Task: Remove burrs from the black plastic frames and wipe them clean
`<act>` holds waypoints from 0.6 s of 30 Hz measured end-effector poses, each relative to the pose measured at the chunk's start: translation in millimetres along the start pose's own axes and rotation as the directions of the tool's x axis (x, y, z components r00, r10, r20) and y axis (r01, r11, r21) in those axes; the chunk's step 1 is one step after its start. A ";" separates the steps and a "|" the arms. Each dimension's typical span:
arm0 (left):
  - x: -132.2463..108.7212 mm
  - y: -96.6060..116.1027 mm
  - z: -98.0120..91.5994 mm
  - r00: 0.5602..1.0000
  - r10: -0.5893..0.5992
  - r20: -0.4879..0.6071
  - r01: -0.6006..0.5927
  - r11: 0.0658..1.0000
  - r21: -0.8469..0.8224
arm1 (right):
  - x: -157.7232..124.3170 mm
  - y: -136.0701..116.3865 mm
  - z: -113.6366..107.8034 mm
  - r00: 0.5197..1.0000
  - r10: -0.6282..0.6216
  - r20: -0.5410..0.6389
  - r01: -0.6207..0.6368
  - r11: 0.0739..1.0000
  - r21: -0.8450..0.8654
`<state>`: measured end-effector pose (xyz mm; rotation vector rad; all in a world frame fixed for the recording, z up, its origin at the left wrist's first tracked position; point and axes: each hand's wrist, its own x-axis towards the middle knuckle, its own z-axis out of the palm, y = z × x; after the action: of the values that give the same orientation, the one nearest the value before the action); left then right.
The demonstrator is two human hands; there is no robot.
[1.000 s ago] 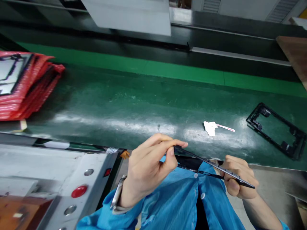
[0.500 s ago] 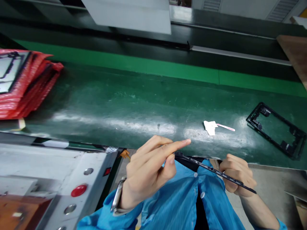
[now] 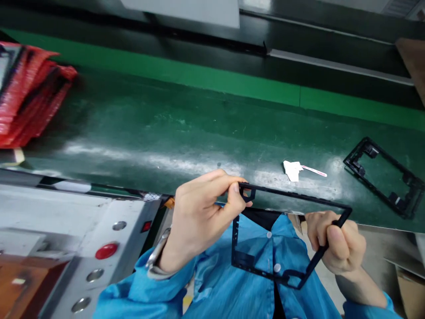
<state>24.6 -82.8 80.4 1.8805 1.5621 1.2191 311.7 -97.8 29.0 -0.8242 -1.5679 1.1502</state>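
Observation:
A thin black rectangular plastic frame (image 3: pixel 292 193) is held up in front of my blue jacket, its open middle facing the camera. My left hand (image 3: pixel 209 217) pinches its upper left corner between thumb and fingers. Around the right side of the frame my right hand (image 3: pixel 337 241) is closed, thumb in front. The frame is clear of the bench, tilted down toward the right. A second black frame (image 3: pixel 378 190) lies on the green bench at the right. Between the two lie white paper scraps (image 3: pixel 292 170) and a thin white strip (image 3: pixel 314 171).
The green bench top (image 3: pixel 149 119) runs across the view. Red bubble-wrap bags (image 3: pixel 33 97) are stacked at its left end. Left of me stands a pale machine panel with a red button (image 3: pixel 106 251) and several metal buttons. A brown board (image 3: pixel 413 62) juts in at the far right.
The held frame has turned from edge-on to showing its open face. My left index finger, stretched out before, now bends onto the corner. The camera view has shifted slightly.

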 end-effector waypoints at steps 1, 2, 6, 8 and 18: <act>1.2 1.4 -0.9 1.000 -0.027 0.006 0.027 0.999 -0.029 | 3.9 -6.6 2.6 1.000 0.026 -0.011 -0.026 0.998 0.058; 2.2 2.6 -1.7 0.999 -0.048 0.014 0.048 0.997 -0.062 | 7.8 -12.6 4.7 0.997 0.073 -0.022 -0.071 0.992 0.104; 3.4 5.3 -3.1 0.991 -0.118 0.058 0.127 0.974 -0.190 | 18.7 -26.5 7.3 0.958 0.288 -0.013 -0.277 0.933 0.231; 3.0 6.4 -3.1 0.986 -0.151 0.066 0.162 0.962 -0.222 | 21.1 -28.1 6.6 0.934 0.356 -0.007 -0.341 0.898 0.278; 6.4 8.0 -8.5 0.991 -0.119 0.064 0.128 0.981 -0.149 | 24.2 -30.5 9.0 0.937 0.349 0.018 -0.338 0.891 0.304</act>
<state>22.2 -81.0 93.3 1.6809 1.4877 1.1868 297.1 -88.1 64.9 -0.9306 -1.1984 1.5774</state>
